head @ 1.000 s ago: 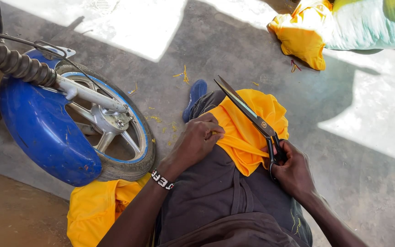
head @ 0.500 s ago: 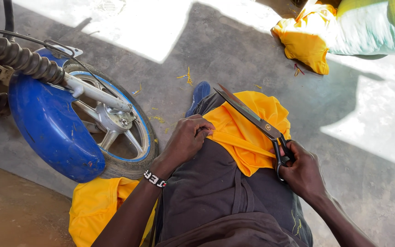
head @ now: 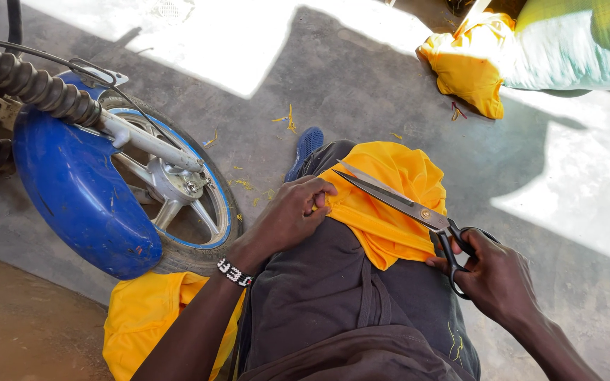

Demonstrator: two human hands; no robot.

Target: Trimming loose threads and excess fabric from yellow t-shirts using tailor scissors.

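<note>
I have the yellow cloth (head: 390,204) draped over my dark-trousered knee (head: 340,282), with my left hand (head: 292,215) pinching its near edge tight between fingers and thumb. My right hand (head: 492,275) is closed through the black loops of the long scissors (head: 407,206), whose blades stand a little apart and lie across the cloth toward the pinched edge. I judge the cutting to be under way, not finished: small yellow snippets (head: 287,121) lie on the concrete ahead, yet the piece on my knee looks mostly whole. I cannot tell for sure whether the blades are already biting fabric or only resting on it. More yellow cloth (head: 142,317) lies by my left side beneath the blue motorcycle wheel (head: 107,204), and another bundle (head: 471,67) waits farther off, apparently uncut
</note>
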